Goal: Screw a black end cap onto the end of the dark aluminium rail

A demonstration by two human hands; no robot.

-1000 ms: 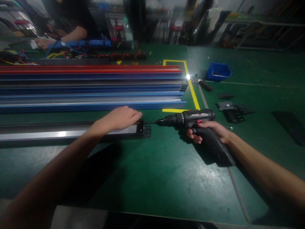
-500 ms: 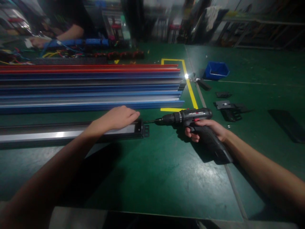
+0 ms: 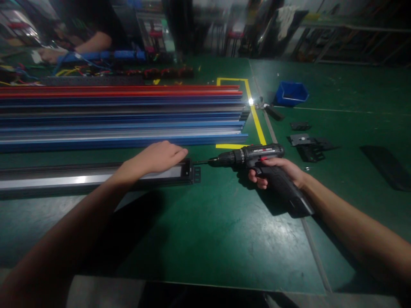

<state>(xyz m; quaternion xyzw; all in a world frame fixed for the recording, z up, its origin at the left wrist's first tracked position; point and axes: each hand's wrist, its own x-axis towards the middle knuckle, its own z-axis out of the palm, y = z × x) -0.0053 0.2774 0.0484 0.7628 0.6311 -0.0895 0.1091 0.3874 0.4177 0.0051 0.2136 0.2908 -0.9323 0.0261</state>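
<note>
My right hand (image 3: 293,172) is wrapped around the handle of a black cordless drill (image 3: 265,152), a finger at the trigger. The drill lies level and points left, its long bit (image 3: 203,162) reaching the end cap (image 3: 192,171) of a long black metal channel (image 3: 80,179). A small slotted tab (image 3: 197,174) sticks out from that cap. Over the channel, close to its right end, my left hand (image 3: 156,157) grips it from above, the thumb along the top. Its other fingers are mostly hidden behind the far side. Whether the bit sits in a screw is too small to tell.
Behind the channel lies a stack of long blue and red profiles (image 3: 128,128). Yellow tape (image 3: 257,124) marks the green table. To the right are a blue bin (image 3: 292,94), black brackets (image 3: 311,147) and a dark flat object (image 3: 387,167). A co-worker's arm (image 3: 94,44) is at the back left.
The view has shifted very slightly. Both hands, the drill and the channel stay in nearly the same places.
</note>
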